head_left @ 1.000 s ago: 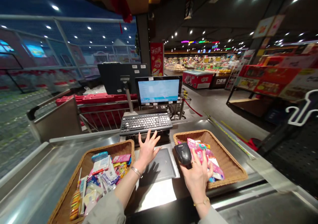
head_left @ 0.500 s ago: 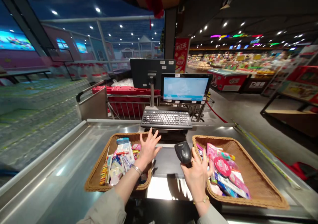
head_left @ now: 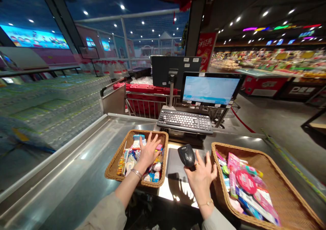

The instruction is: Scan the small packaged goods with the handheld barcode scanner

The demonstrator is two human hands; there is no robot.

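My left hand (head_left: 148,151) hovers over the left wicker basket (head_left: 111,171), fingers spread and holding nothing. Packets and small boxed goods fill that basket, among them a blue-lidded item (head_left: 139,137); my hand and wrist hide some of them. Between the thumb and fingers of my right hand (head_left: 201,175) is a black handheld barcode scanner (head_left: 186,155), its head tilted up and to the left; its grip is mostly hidden. Just right of this hand lies the right wicker basket (head_left: 292,186), with pink packages and a round pink pack (head_left: 246,181).
Behind the baskets stand a black keyboard (head_left: 184,120) and a lit monitor (head_left: 210,90). The metal counter (head_left: 84,162) has a raised edge on the left. Beyond it are a shopping cart (head_left: 145,106) and stacked bottled goods (head_left: 63,101).
The view has turned left, so the baskets and screen sit further right. My left hand is now further in over the left basket. The scanner is still in my right hand.
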